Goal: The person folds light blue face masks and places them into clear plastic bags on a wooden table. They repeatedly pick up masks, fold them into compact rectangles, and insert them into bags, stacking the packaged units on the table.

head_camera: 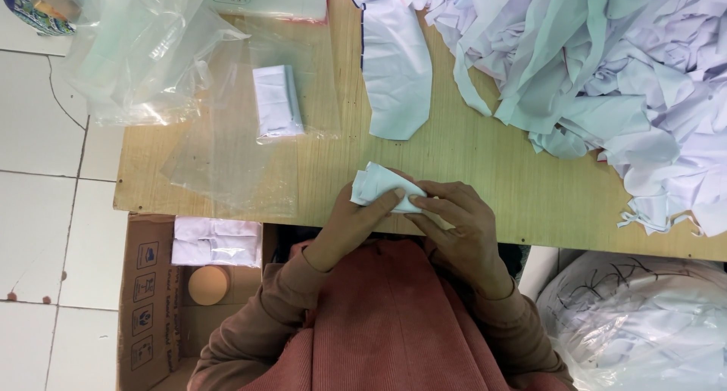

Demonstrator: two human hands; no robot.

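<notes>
Both my hands meet at the near edge of the wooden table. My left hand and my right hand together grip a small folded piece of white cloth, fingers pressed over its lower side. A big heap of pale white and mint cloth pieces fills the table's far right. One white piece lies spread out beyond my hands. A folded white cloth inside a clear plastic bag rests to the left of it.
Crumpled clear plastic bags cover the table's left end. A cardboard box with packed white cloths and a round tan object stands on the tiled floor at lower left. A large plastic sack sits at lower right.
</notes>
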